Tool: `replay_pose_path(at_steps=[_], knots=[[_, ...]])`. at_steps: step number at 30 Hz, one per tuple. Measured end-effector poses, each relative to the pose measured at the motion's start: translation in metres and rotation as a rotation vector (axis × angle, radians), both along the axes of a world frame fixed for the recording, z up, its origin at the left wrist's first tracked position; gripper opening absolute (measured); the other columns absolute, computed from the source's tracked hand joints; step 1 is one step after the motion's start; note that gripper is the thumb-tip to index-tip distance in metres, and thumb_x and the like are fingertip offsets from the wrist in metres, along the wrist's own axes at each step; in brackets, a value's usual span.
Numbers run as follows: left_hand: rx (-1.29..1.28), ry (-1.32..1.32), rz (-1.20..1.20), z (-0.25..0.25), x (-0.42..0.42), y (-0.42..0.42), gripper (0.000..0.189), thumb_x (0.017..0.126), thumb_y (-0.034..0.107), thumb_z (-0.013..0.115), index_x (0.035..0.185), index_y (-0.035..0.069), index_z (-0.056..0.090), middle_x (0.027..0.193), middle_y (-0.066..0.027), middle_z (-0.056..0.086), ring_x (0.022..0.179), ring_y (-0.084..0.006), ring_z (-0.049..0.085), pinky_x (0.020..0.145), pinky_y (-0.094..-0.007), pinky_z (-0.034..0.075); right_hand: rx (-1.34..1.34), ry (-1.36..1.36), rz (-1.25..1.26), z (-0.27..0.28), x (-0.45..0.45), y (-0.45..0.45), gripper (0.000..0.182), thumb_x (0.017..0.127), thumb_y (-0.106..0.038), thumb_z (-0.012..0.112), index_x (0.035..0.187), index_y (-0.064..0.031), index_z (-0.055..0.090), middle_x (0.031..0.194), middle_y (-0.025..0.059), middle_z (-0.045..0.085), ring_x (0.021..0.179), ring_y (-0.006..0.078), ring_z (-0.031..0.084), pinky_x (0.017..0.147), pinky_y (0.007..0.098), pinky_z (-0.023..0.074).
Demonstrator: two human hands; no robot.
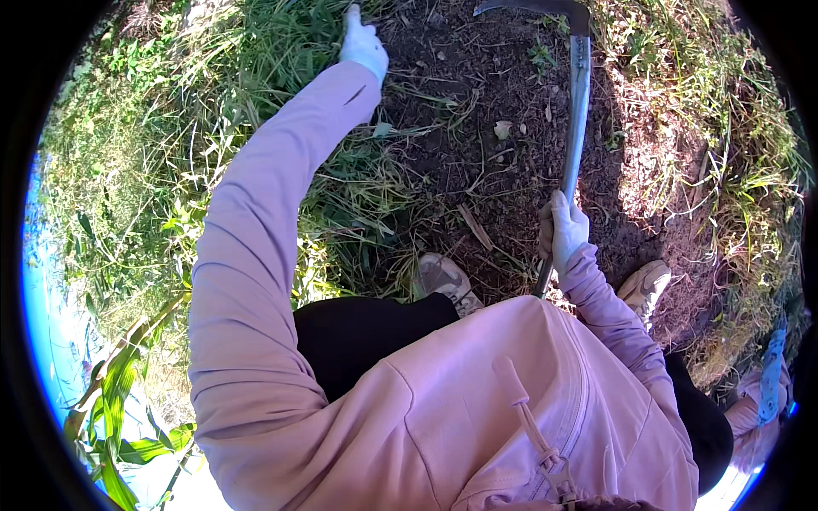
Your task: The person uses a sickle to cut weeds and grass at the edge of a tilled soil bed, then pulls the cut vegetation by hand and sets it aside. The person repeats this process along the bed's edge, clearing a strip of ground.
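My left hand, in a pale glove [363, 48], reaches out at the top, over the edge of a pile of green grass [281, 45] beside dark soil. Its index finger points away and the other fingers look curled; whether it touches grass I cannot tell. In my right hand, also gloved [565, 233], is the long metal handle of a sickle [578, 108]. The handle runs upward from my fist, and the curved dark blade lies at the top edge, bent to the left, partly cut off by the picture's rim.
Bare dark soil [486, 153] with grass bits and dry leaves lies before my shoes [447, 278]. Grass and weeds [748, 128] border it on the right. A corn-like plant [118, 389] stands lower left. At the far lower right, another person's pink sleeve [744, 415] appears.
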State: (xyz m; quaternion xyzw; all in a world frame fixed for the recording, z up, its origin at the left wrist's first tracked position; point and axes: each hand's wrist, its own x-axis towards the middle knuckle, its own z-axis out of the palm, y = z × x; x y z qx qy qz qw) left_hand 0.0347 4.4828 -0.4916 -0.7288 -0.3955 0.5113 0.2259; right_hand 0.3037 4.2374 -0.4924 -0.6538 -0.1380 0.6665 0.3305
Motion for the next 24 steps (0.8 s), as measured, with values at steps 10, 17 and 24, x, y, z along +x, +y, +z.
replay_pose_path(at_steps=[10,17,24], knots=[[0.114,-0.337,0.86,0.04,-0.168,-0.02,0.051,0.075,0.043,0.048,0.12,0.018,0.044,0.117,-0.0109,0.049,0.108,-0.0268,0.047,0.093,-0.035,0.034,0.024,0.07,0.21,-0.012,0.005,-0.028,0.046,0.084,-0.048,0.04,0.075,-0.0037,0.045,0.042,-0.0013,0.033,0.029,0.0073,0.03,0.027,0.0224,0.0257],[0.194,-0.483,-0.05,0.067,0.027,-0.067,0.066,0.077,0.057,0.041,0.115,0.004,0.045,0.125,-0.0134,0.039,0.118,-0.0269,0.035,0.1,-0.0396,0.019,-0.023,0.01,0.273,-0.014,0.006,-0.033,0.047,0.085,-0.05,0.038,0.073,-0.0046,0.044,0.042,-0.0006,0.033,0.029,0.0083,0.03,0.027,0.0231,0.026],[-0.562,-0.199,0.355,0.001,-0.012,-0.17,0.081,0.067,0.045,0.06,0.124,-0.002,0.028,0.1,-0.014,0.056,0.089,-0.0231,0.057,0.068,-0.037,0.044,0.146,0.097,0.21,0.0,-0.008,-0.012,0.043,0.084,-0.047,0.041,0.072,-0.006,0.045,0.045,-0.0008,0.038,0.032,0.0059,0.032,0.028,0.0219,0.0258]])
